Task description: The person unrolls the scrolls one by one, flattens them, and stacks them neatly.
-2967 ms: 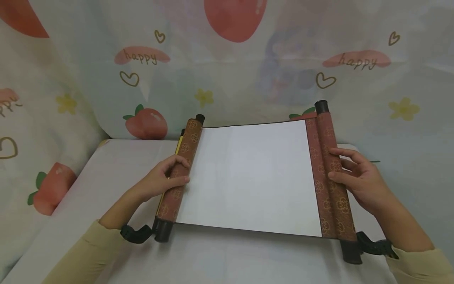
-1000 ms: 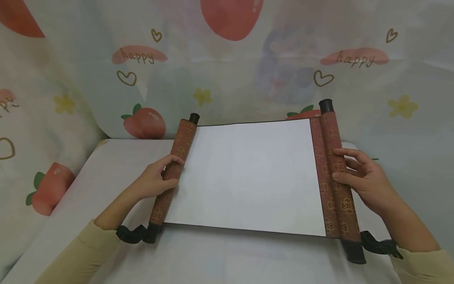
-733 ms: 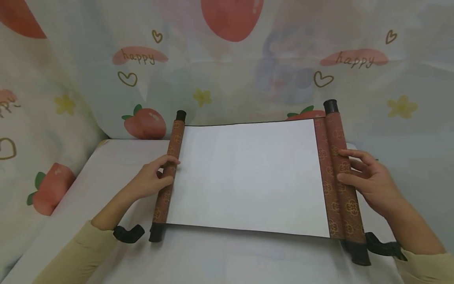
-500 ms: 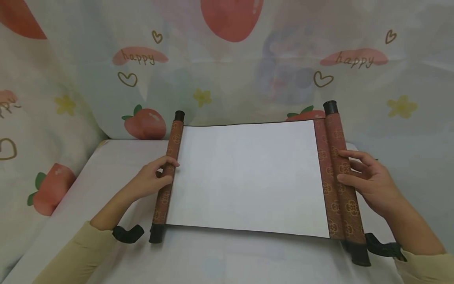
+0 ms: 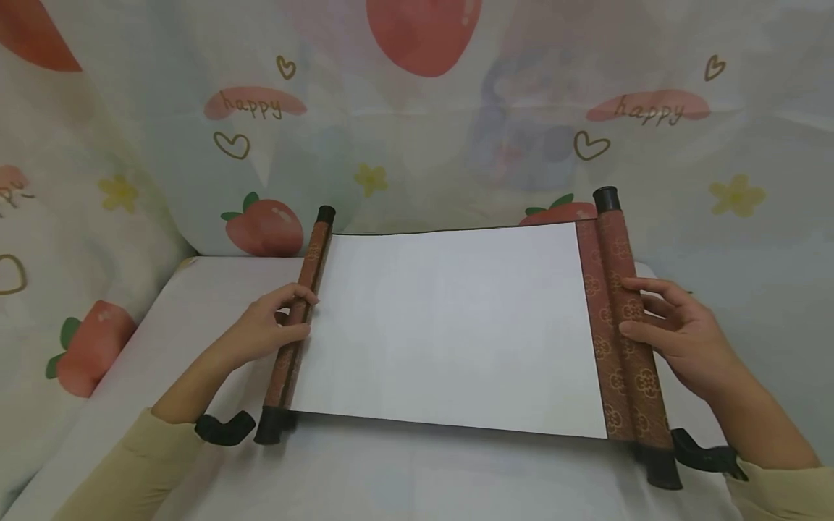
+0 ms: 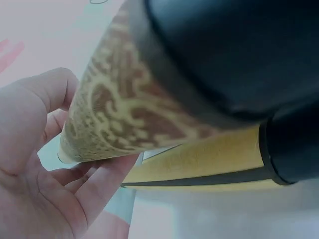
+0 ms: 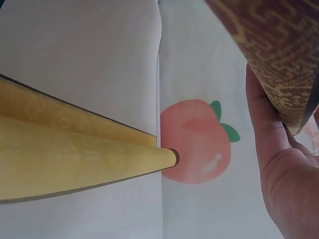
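A hand scroll [image 5: 449, 333] with blank white paper is spread between two rollers covered in reddish-brown flower-patterned cloth with black end caps. My left hand [image 5: 263, 325] grips the left roller [image 5: 281, 376] near its middle, thumb and fingers round it. The right roller [image 5: 641, 376] is held by my right hand [image 5: 680, 329], thumb on the near face. The left wrist view shows the patterned roller [image 6: 124, 109] between the fingers, close to the lens. A yellow roll [image 6: 214, 154] with a black cap shows below it; a yellow roll [image 7: 79, 164] also appears in the right wrist view.
Below the scroll is a white table [image 5: 365, 470]. Behind it hangs a pale backdrop [image 5: 430, 145] printed with peaches, hearts and "happy". Each wrist carries a black curved mount, the left one [image 5: 224, 428] close to the roller's end cap.
The left hand and its roller have moved left, baring more white paper. Compared with three seconds ago, the right hand and roller sit slightly further right. Both hands keep their grip.
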Tool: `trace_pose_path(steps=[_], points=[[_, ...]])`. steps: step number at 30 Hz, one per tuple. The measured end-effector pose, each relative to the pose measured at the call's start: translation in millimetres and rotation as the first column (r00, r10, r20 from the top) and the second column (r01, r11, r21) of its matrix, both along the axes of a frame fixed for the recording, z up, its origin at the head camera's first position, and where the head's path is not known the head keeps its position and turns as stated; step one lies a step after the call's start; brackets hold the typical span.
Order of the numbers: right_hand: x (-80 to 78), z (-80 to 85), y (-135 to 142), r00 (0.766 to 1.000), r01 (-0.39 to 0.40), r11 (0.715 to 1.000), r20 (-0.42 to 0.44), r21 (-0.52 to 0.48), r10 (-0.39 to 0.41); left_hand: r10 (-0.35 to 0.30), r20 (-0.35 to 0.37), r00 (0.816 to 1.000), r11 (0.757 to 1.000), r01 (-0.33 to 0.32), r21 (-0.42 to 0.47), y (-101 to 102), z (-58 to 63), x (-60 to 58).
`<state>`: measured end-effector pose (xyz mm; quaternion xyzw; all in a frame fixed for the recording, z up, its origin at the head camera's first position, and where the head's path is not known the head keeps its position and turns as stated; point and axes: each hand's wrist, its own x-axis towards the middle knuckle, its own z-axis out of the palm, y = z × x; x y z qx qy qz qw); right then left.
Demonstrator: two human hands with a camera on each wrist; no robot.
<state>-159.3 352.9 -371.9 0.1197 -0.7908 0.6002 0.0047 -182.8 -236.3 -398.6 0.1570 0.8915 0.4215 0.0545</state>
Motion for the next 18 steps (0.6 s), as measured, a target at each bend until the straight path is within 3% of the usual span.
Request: trace_pose_path(steps=[10,18], points=[[0.0,-2.3,-1,0.998,0.057,0.983,-0.012,0.175,-0.056,-0.003,-0.003,1.000,1.000,0.003,-0.022,-11,4.6,2.3],[0.4,-1.8,1,0.998,0.065,0.978,-0.009,0.198,-0.064,-0.013,0.006,1.000,1.000,0.012,0.014,-16,7.0,3.2]])
